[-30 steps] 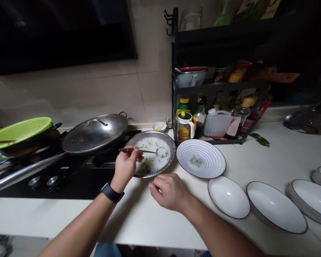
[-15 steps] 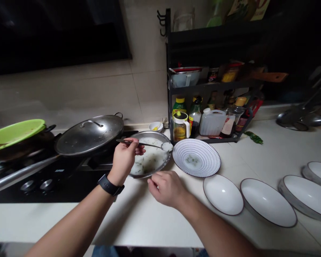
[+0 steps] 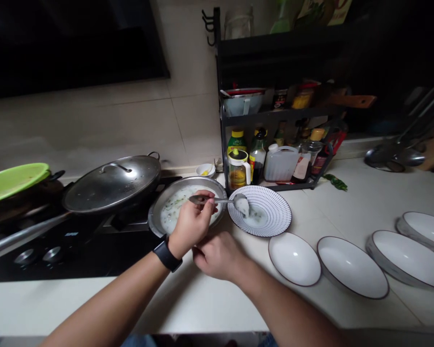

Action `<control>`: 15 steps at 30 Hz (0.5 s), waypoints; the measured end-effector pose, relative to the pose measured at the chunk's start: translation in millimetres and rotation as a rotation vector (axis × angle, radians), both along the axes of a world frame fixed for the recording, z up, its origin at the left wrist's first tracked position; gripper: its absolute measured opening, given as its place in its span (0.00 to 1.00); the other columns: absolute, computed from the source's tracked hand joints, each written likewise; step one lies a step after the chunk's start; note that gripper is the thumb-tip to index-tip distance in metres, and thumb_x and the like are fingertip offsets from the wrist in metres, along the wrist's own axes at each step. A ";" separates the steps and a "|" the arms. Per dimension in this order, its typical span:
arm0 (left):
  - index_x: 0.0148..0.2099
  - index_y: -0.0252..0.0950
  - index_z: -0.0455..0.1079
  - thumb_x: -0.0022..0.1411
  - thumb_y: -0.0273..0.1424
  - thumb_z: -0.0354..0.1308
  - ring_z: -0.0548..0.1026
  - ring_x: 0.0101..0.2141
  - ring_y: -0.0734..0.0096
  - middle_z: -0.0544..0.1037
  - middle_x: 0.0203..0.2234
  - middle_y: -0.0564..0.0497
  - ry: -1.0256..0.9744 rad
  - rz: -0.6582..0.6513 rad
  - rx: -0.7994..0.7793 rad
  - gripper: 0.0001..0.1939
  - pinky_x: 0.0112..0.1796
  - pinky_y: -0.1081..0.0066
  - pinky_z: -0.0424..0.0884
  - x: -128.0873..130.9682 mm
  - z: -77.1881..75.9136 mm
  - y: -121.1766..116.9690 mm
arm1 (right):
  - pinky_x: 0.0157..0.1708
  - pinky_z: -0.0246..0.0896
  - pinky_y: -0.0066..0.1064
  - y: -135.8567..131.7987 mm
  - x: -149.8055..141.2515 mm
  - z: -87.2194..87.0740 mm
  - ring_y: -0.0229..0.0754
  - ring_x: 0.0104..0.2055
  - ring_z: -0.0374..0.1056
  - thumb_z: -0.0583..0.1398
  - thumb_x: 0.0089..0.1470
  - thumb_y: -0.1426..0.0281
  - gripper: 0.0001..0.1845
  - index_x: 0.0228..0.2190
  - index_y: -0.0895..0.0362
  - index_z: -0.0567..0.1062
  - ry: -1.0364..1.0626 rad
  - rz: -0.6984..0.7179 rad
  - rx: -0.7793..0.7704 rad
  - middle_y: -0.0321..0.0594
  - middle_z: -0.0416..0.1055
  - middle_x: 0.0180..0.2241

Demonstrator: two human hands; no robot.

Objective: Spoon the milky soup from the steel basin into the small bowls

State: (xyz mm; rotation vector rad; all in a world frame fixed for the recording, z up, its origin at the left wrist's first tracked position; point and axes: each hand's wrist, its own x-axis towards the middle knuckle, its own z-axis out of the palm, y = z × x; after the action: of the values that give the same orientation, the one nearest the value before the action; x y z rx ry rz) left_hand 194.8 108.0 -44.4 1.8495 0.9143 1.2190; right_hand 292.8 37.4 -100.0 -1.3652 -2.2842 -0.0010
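Observation:
My left hand [image 3: 191, 222], with a black watch on its wrist, is closed on a metal spoon [image 3: 220, 200]. The spoon's bowl is tipped over the blue-patterned bowl [image 3: 271, 219], and white porridge drops from it. Behind my left hand a steel basin [image 3: 166, 205] holds white porridge with green bits. My right hand [image 3: 217, 254] rests on the counter just in front of the basin, its fingers curled with nothing visible in them.
A lidded steel wok [image 3: 112, 183] and a green plate [image 3: 12, 179] sit on the black stove at the left. A black rack [image 3: 275, 115] of bottles stands behind the bowls. Several white oval dishes [image 3: 350, 266] line the counter to the right.
My left hand has carried the loaded spoon rightward from the steel basin to over the patterned bowl and tipped it. My right hand has stayed on the counter.

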 end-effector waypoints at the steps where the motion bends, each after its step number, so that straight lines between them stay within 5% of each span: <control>1: 0.47 0.36 0.73 0.71 0.37 0.57 0.82 0.32 0.64 0.82 0.33 0.47 0.079 -0.020 0.077 0.11 0.34 0.67 0.77 -0.4 -0.4 -2.8 | 0.25 0.54 0.34 1.0 -0.1 -0.4 0.44 0.28 0.75 0.60 0.58 0.67 0.11 0.33 0.56 0.84 0.002 0.000 0.000 0.41 0.83 0.30; 8: 0.49 0.37 0.74 0.71 0.29 0.55 0.84 0.41 0.61 0.85 0.40 0.44 0.335 -0.136 0.498 0.09 0.45 0.65 0.78 -6.5 7.0 -13.6 | 0.29 0.63 0.38 9.9 5.9 0.2 0.52 0.33 0.77 0.61 0.55 0.70 0.20 0.47 0.64 0.83 -0.007 -0.129 -0.004 0.53 0.83 0.38; 15: 0.51 0.38 0.74 0.73 0.33 0.56 0.84 0.37 0.63 0.83 0.38 0.46 0.215 -0.054 0.322 0.09 0.41 0.67 0.78 -16.7 -5.5 -6.2 | 0.29 0.61 0.34 5.4 10.9 9.9 0.49 0.32 0.79 0.58 0.62 0.66 0.15 0.36 0.58 0.84 0.049 -0.239 -0.102 0.47 0.83 0.32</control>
State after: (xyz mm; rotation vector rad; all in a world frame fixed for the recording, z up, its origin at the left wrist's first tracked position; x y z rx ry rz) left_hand 178.1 101.7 -49.9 2.2818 0.8104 1.2056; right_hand 303.7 42.8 -90.1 -1.6647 -2.0939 0.0715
